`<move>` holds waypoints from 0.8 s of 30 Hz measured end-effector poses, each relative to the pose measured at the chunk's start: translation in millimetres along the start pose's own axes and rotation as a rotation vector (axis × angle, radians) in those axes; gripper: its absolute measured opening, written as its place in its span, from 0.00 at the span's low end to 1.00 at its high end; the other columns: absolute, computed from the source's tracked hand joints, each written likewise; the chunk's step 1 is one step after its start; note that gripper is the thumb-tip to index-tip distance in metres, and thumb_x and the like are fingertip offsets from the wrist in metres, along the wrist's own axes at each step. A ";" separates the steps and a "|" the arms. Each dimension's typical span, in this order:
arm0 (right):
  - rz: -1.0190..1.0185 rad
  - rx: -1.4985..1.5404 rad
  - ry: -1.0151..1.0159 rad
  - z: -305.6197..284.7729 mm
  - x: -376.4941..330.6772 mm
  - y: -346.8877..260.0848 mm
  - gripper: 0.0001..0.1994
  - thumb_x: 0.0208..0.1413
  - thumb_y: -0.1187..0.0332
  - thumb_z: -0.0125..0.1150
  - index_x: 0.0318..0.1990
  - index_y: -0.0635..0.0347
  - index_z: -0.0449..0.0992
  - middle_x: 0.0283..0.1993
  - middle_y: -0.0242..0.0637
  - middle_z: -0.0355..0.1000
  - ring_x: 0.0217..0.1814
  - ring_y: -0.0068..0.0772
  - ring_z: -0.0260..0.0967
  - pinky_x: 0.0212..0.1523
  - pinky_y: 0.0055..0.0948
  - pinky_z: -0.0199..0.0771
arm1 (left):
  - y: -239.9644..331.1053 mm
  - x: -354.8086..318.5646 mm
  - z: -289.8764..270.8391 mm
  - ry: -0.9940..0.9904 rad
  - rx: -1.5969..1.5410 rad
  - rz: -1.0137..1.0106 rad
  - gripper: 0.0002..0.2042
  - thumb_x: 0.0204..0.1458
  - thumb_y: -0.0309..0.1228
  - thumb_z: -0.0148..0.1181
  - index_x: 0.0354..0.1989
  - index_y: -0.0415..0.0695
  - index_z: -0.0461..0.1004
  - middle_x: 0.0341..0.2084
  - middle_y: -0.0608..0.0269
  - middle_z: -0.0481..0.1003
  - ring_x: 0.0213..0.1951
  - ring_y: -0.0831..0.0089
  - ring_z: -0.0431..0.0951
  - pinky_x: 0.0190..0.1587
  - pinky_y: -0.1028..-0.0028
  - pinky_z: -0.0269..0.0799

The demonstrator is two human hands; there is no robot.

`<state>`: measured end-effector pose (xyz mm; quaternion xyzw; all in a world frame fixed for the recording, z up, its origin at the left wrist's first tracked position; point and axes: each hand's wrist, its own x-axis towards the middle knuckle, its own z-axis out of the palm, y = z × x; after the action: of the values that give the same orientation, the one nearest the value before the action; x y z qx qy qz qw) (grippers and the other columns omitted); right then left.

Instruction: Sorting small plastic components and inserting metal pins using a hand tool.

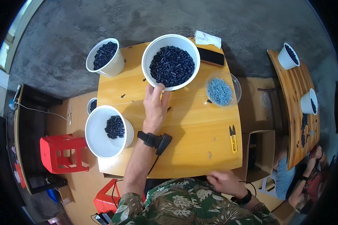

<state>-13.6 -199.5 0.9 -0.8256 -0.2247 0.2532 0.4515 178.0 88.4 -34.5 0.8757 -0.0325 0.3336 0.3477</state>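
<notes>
My left hand (156,105) grips the near rim of a large white bucket (148,67), fingers pinched on its edge. Short black tube-like pieces (172,65) fill much of this bucket, which stands at the far side of the yellow wooden table (191,138). Close to the table's front edge, my right hand (226,183) is curled; whatever its fingers may hold is hidden. A second large white bucket (97,129) at the left holds a smaller heap of black pieces (115,127). To the right sits a clear round tub (235,90) with small bluish screw-like parts (219,91).
Another white bucket (118,64) of black pieces is far left. A phone (211,57), white tissue (207,39) and yellow-handled snips (233,139) lie on the right side. Red stool (64,153) stands left; cardboard box (261,157) right. Another person (308,180) sits by a second table (294,108).
</notes>
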 end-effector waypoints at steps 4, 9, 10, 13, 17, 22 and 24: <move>0.188 0.519 0.263 -4.1 13.6 -9.4 0.16 0.65 0.66 0.54 0.54 0.67 0.69 0.37 0.46 0.76 0.34 0.31 0.75 0.37 0.30 0.76 | 24.2 -20.5 -24.4 -0.016 0.001 0.109 0.14 0.43 0.18 0.67 0.37 0.40 0.70 0.36 0.49 0.74 0.37 0.51 0.77 0.37 0.63 0.74; 0.113 1.090 0.364 -8.8 82.4 -28.1 0.26 0.67 0.56 0.51 0.60 0.69 0.57 0.49 0.50 0.71 0.39 0.34 0.75 0.39 0.32 0.79 | 36.4 -69.2 -51.4 -0.112 0.001 0.240 0.18 0.41 0.17 0.66 0.42 0.42 0.71 0.47 0.41 0.70 0.43 0.49 0.78 0.34 0.63 0.79; 0.135 1.106 0.347 -9.4 95.5 -34.5 0.27 0.66 0.54 0.51 0.60 0.69 0.56 0.50 0.50 0.71 0.40 0.35 0.75 0.40 0.34 0.80 | 33.4 -86.8 -50.5 -0.119 0.003 0.237 0.18 0.41 0.17 0.66 0.42 0.42 0.71 0.47 0.41 0.70 0.43 0.49 0.78 0.34 0.63 0.79; 0.119 1.169 0.330 1.9 116.8 -34.8 0.25 0.67 0.56 0.49 0.61 0.68 0.58 0.51 0.50 0.71 0.44 0.40 0.77 0.40 0.39 0.83 | 44.5 -105.6 -65.8 -0.253 -0.024 0.261 0.19 0.41 0.15 0.64 0.43 0.41 0.71 0.50 0.36 0.68 0.45 0.45 0.77 0.37 0.63 0.79; 0.049 1.156 0.486 26.0 128.2 -29.2 0.20 0.69 0.61 0.46 0.60 0.66 0.61 0.51 0.48 0.73 0.45 0.42 0.78 0.38 0.38 0.85 | 43.9 -132.8 -65.9 -0.222 -0.160 0.093 0.24 0.48 0.16 0.60 0.56 0.43 0.67 0.57 0.35 0.65 0.57 0.45 0.70 0.54 0.58 0.73; 0.081 0.895 0.654 50.1 142.9 -4.1 0.18 0.68 0.61 0.46 0.49 0.71 0.69 0.36 0.41 0.74 0.36 0.29 0.76 0.30 0.29 0.79 | 47.3 -141.0 -53.1 0.165 -0.748 -0.558 0.30 0.62 0.25 0.47 0.70 0.41 0.44 0.66 0.44 0.55 0.66 0.54 0.61 0.67 0.56 0.57; 0.131 0.572 0.651 56.7 149.6 -7.6 0.17 0.68 0.61 0.46 0.51 0.68 0.69 0.35 0.40 0.73 0.35 0.26 0.73 0.35 0.31 0.75 | 40.0 -141.4 -47.8 0.253 -0.756 -0.654 0.27 0.64 0.29 0.43 0.70 0.40 0.46 0.67 0.46 0.55 0.67 0.55 0.58 0.67 0.57 0.57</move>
<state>65.4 -70.2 -51.1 -0.7166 0.0613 0.0601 0.6922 29.9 63.5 -71.2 0.6062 0.1669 0.2757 0.7271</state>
